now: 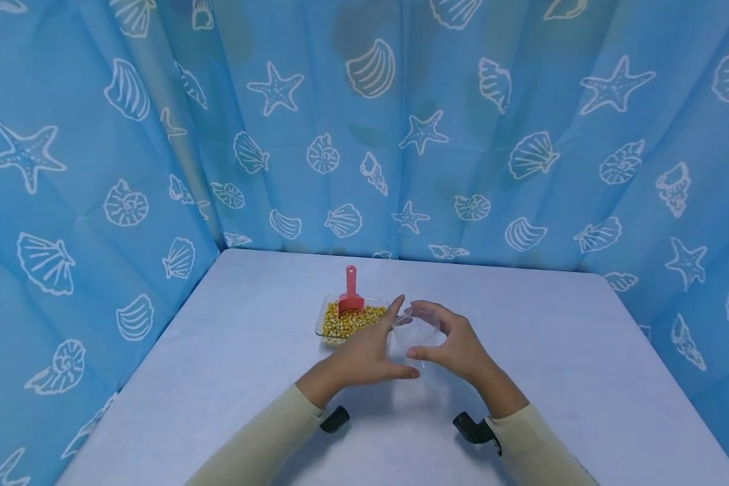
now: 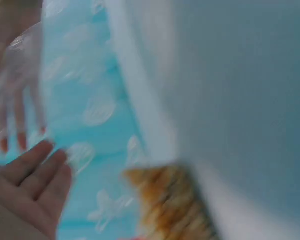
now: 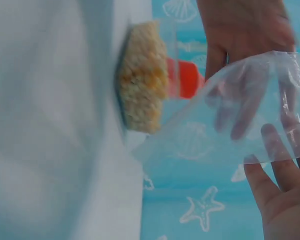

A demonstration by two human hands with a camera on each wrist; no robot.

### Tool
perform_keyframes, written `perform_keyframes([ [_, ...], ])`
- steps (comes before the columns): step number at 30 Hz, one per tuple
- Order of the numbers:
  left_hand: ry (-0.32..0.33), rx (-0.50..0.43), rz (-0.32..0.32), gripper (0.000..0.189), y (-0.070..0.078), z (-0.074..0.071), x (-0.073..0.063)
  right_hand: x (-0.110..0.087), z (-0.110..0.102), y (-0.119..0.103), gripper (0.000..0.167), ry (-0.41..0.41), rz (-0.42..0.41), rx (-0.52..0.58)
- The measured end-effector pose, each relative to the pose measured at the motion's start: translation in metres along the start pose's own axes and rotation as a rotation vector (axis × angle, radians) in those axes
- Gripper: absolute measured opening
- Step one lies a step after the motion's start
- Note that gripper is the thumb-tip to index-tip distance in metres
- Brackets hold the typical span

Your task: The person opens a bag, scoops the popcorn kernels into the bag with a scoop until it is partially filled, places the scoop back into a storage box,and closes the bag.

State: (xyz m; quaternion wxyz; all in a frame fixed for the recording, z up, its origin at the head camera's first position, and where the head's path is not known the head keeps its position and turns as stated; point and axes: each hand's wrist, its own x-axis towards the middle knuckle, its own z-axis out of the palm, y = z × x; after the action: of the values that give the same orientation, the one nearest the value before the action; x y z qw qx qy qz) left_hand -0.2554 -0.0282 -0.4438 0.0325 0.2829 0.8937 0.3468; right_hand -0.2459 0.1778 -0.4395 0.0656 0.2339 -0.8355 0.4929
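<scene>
Gleaming between fingers (image 3: pixel 263 186), a clear plastic bag (image 3: pixel 250 107), thin, colourless, creased.

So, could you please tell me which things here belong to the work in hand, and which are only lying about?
Seem to belong:
bag, between left hand and right hand
corn, probably
dish, holding the corn
scoop, resting in the corn

Only surroundings, I think:
table, under the dish
curtain, behind the table

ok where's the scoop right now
In the head view, just left of centre: the scoop sits in the corn towards the back of the glass dish, beyond the left hand.
</scene>
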Motion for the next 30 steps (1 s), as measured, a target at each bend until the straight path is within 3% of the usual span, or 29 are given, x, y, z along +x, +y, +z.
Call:
perform_keyframes([
  [4,0.027,0.083,0.064,0.066,-0.007,-0.030,0.005,0.010,-0.011,0.001,0.082,0.022,0.010,-0.118],
  [6,0.089,0.070,0.068,0.040,-0.013,-0.046,0.009,0.017,-0.014,0.004,0.085,0.014,0.041,-0.180],
  [9,0.228,0.055,0.018,0.022,-0.023,-0.065,0.015,0.025,-0.015,0.010,0.089,-0.027,0.108,-0.230],
  [12,0.381,0.064,-0.064,0.020,-0.034,-0.076,0.021,0.031,-0.010,0.018,0.093,-0.076,0.198,-0.254],
  [14,0.442,0.087,-0.121,0.027,-0.041,-0.078,0.026,0.033,-0.005,0.023,0.094,-0.105,0.246,-0.266],
  [17,0.430,0.106,-0.177,0.039,-0.049,-0.077,0.033,0.033,0.002,0.029,0.094,-0.120,0.283,-0.279],
  [22,0.363,0.086,-0.187,0.042,-0.058,-0.073,0.035,0.034,0.010,0.034,0.092,-0.111,0.300,-0.258],
  [30,0.531,0.088,-0.198,0.022,-0.060,-0.079,0.026,0.033,0.010,0.037,0.089,-0.109,0.307,-0.275],
])
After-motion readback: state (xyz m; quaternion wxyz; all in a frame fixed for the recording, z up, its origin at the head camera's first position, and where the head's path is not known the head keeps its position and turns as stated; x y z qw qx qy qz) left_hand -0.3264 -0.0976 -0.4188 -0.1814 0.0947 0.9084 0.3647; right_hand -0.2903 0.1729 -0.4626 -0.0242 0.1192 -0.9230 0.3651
